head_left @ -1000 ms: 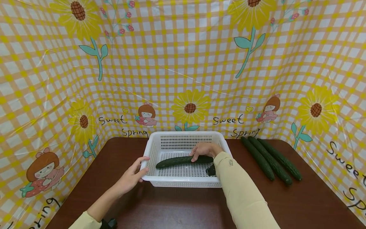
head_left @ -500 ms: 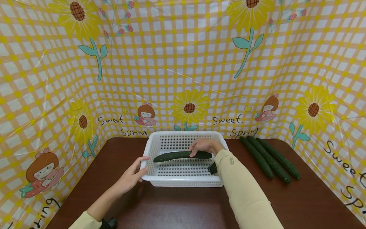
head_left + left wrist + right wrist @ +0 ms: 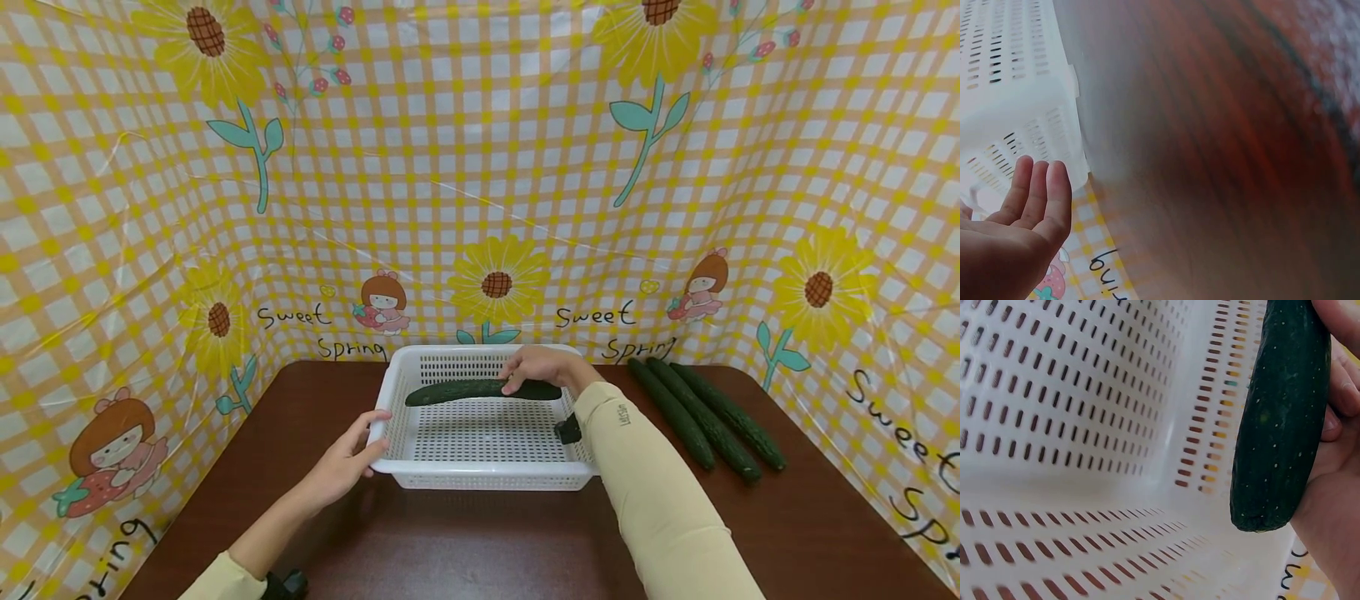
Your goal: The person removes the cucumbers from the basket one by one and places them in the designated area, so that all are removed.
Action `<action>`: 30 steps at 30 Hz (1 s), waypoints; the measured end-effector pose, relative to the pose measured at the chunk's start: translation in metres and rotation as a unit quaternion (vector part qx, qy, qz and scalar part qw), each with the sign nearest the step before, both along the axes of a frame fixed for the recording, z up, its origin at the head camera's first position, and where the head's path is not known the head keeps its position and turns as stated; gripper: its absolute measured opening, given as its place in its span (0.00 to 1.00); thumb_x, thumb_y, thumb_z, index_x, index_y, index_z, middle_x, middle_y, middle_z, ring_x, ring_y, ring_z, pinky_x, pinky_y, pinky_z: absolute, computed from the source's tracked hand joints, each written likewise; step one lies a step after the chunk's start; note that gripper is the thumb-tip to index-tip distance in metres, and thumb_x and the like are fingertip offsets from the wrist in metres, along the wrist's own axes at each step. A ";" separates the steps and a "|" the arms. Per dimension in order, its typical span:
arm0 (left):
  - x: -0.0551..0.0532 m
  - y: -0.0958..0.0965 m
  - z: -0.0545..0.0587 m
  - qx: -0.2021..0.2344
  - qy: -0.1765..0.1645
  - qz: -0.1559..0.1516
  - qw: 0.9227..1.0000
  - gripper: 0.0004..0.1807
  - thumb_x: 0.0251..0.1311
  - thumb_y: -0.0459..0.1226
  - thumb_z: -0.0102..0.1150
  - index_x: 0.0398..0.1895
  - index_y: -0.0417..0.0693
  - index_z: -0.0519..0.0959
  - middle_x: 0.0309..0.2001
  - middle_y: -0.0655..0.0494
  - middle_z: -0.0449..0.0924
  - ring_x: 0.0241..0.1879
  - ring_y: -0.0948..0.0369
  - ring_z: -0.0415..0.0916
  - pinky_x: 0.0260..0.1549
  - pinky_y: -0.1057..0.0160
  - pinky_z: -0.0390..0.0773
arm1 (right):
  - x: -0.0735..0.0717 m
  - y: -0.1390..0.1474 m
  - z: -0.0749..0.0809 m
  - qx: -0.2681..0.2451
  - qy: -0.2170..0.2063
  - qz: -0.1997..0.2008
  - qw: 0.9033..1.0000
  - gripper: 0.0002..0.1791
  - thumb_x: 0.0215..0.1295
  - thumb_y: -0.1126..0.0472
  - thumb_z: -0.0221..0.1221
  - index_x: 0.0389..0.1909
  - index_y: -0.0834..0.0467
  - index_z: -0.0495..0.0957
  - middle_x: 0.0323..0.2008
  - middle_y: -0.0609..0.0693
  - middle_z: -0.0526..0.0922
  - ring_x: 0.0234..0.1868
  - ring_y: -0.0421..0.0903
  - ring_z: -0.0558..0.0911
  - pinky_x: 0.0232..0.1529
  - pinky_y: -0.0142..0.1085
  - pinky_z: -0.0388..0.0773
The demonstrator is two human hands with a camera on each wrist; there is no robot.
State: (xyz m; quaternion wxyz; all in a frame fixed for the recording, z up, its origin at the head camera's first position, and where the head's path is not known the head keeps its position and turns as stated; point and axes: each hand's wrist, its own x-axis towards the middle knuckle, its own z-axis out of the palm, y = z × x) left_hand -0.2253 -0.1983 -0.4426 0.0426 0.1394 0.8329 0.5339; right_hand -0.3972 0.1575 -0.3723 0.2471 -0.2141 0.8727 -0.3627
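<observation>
My right hand (image 3: 543,367) grips a long dark green cucumber (image 3: 457,391) from above, near its right part. The cucumber lies crosswise over the inside of a white plastic basket (image 3: 483,469), close to its far wall. In the right wrist view, one end of the cucumber (image 3: 1279,425) shows in front of the slotted wall, with fingers curled behind it. My left hand (image 3: 347,458) holds the basket's left rim, thumb and a fingertip on the edge. Its other fingers (image 3: 1038,194) reach along the outer wall in the left wrist view.
Several more cucumbers (image 3: 712,417) lie side by side on the dark brown table (image 3: 480,550), right of the basket. A checked sunflower cloth (image 3: 420,208) hangs around the back and both sides. A small black device (image 3: 567,429) sits at the right wrist.
My right hand has raised the cucumber and carried it from the basket's middle toward its far wall. The left hand has stayed at the left rim.
</observation>
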 end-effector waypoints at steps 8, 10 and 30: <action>-0.001 0.001 0.000 -0.003 0.005 -0.001 1.000 0.25 0.74 0.44 0.53 0.71 0.55 0.62 0.62 0.37 0.72 0.50 0.50 0.76 0.42 0.56 0.77 | -0.001 0.010 0.013 -0.001 0.007 -0.005 1.000 0.28 0.62 0.57 0.68 0.62 0.63 0.78 0.69 0.61 0.71 0.74 0.62 0.62 0.72 0.55 0.61; -0.001 0.001 0.000 -0.002 0.006 -0.001 1.000 0.25 0.75 0.43 0.53 0.71 0.55 0.62 0.62 0.37 0.72 0.50 0.50 0.76 0.42 0.55 0.77 | 0.000 0.012 0.016 -0.004 0.009 -0.005 1.000 0.28 0.62 0.57 0.68 0.61 0.64 0.78 0.69 0.61 0.71 0.74 0.62 0.62 0.71 0.56 0.61; 0.000 0.000 -0.002 0.003 0.013 0.001 1.000 0.25 0.74 0.44 0.54 0.70 0.55 0.63 0.59 0.38 0.75 0.48 0.52 0.77 0.40 0.56 0.77 | 0.005 0.047 0.033 -0.024 0.056 -0.048 0.997 0.28 0.64 0.55 0.67 0.61 0.64 0.78 0.68 0.64 0.71 0.71 0.64 0.66 0.65 0.54 0.71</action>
